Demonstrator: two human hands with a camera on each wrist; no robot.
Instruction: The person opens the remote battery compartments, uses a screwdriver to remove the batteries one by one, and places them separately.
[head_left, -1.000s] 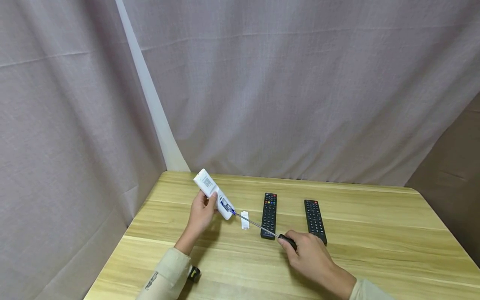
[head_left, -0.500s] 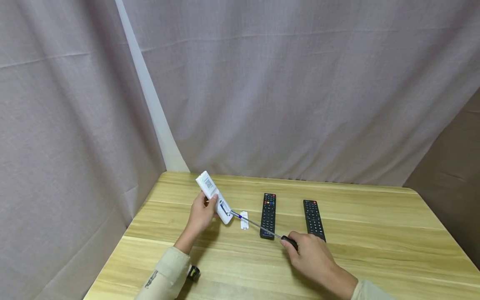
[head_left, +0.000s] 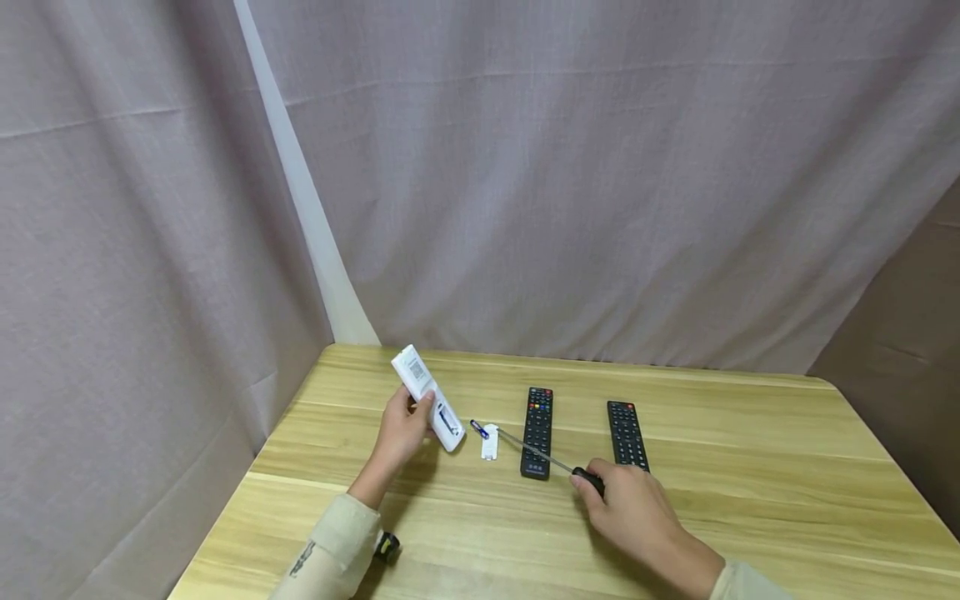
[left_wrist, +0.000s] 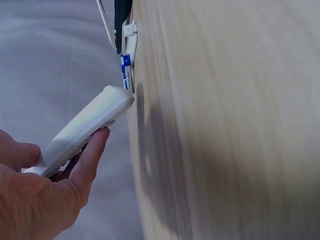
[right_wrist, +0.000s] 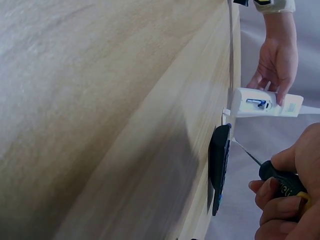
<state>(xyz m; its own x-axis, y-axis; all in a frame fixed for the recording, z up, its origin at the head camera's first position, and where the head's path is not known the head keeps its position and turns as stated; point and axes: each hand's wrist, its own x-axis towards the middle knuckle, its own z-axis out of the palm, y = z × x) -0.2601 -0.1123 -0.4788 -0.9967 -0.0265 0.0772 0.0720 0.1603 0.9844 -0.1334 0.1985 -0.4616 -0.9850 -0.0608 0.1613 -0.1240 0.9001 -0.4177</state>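
Note:
My left hand (head_left: pixel 403 427) holds a white remote control (head_left: pixel 413 372), its back turned up and tilted off the table. The battery compartment is uncovered, and a blue battery (head_left: pixel 447 417) lies in it. Just past the remote's lower end is a second blue battery (head_left: pixel 479 429), beside the small white battery cover (head_left: pixel 489 447); whether it rests on the cover I cannot tell. My right hand (head_left: pixel 633 512) grips a screwdriver (head_left: pixel 588 481) by its black handle. The shaft (head_left: pixel 551 460) crosses over a black remote (head_left: pixel 536 433), its tip near the cover.
A second black remote (head_left: pixel 628 435) lies to the right, beyond my right hand. By my left sleeve is a small black-and-yellow object (head_left: pixel 387 546), partly hidden. Grey curtains (head_left: pixel 570 208) hang behind the wooden table (head_left: pixel 465 533).
The screwdriver tip has drawn right, away from the white remote. One blue battery has left the compartment and is now by the cover. My left hand has hardly moved.

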